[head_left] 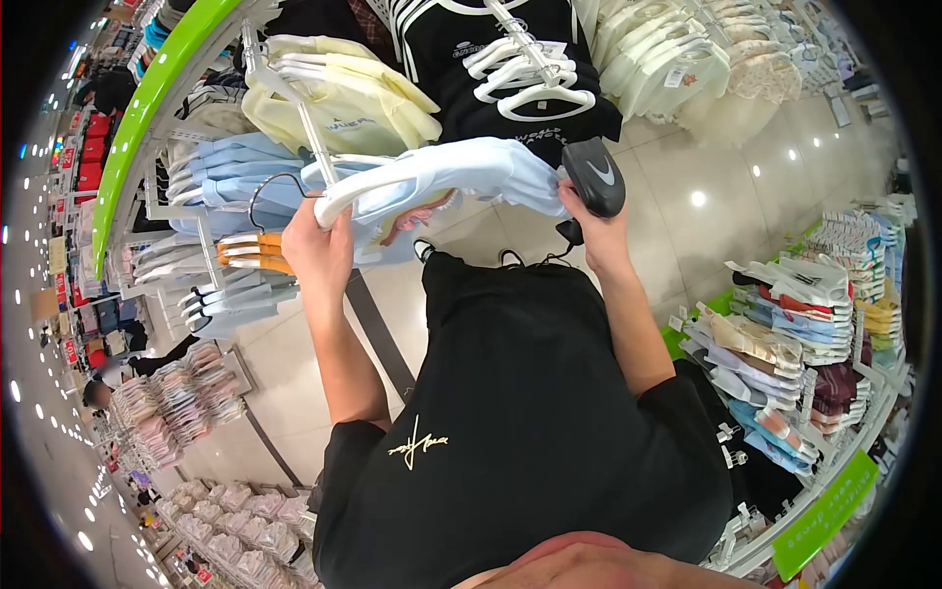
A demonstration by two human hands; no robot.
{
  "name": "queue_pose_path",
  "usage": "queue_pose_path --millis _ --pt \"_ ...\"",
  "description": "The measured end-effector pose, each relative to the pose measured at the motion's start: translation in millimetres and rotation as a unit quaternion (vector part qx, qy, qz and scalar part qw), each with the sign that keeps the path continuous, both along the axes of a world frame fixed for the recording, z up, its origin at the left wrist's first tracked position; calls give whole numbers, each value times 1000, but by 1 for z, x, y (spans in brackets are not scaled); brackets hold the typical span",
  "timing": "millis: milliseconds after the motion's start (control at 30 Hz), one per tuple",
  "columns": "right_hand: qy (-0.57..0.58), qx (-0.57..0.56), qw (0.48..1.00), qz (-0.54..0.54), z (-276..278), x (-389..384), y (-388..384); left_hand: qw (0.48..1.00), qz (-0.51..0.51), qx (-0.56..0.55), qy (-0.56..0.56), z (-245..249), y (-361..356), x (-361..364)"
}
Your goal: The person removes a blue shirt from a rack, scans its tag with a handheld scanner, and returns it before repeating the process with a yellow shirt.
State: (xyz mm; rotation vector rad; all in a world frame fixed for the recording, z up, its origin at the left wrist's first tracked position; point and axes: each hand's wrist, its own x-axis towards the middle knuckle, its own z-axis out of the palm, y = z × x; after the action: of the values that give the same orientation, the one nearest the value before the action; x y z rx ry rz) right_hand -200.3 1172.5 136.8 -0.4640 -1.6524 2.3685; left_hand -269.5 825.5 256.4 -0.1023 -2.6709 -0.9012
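Observation:
A light blue shirt on a white hanger stretches between my hands. My left hand is closed around the hanger's end, beside the metal rail. In my right hand is a black barcode scanner with a dark cable below it. The fingers of that hand also touch the shirt's far edge; whether they pinch the cloth is hidden. A pinkish print shows on the shirt's underside.
Pale yellow tops, black shirts and more light blue clothes hang around the rail. Another rack of folded-looking hung clothes stands at the right. Pink garments hang at lower left, above the tiled floor.

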Motion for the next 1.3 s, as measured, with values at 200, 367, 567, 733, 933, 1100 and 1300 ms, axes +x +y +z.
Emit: queue_pose_path --millis 200,367,567,733,933,1100,1300 --pt "-91 -122 988 -42 -30 1 -6 1000 3 9 -7 4 8 0" --pt "-86 -187 978 19 -32 10 -15 999 -8 41 -9 5 13 -1" --pt "4 -256 962 93 -30 10 -14 994 -47 58 -80 19 24 5" --pt "-1 -239 963 122 -51 5 -5 988 -51 107 -97 19 23 7" --pt "-47 -184 979 75 -56 5 -11 987 -49 113 -105 16 19 9" --pt "-66 -126 990 23 -58 2 -7 993 -46 54 -99 21 13 15" --pt "-79 -135 988 -15 -82 8 7 994 -32 11 -100 24 14 26"
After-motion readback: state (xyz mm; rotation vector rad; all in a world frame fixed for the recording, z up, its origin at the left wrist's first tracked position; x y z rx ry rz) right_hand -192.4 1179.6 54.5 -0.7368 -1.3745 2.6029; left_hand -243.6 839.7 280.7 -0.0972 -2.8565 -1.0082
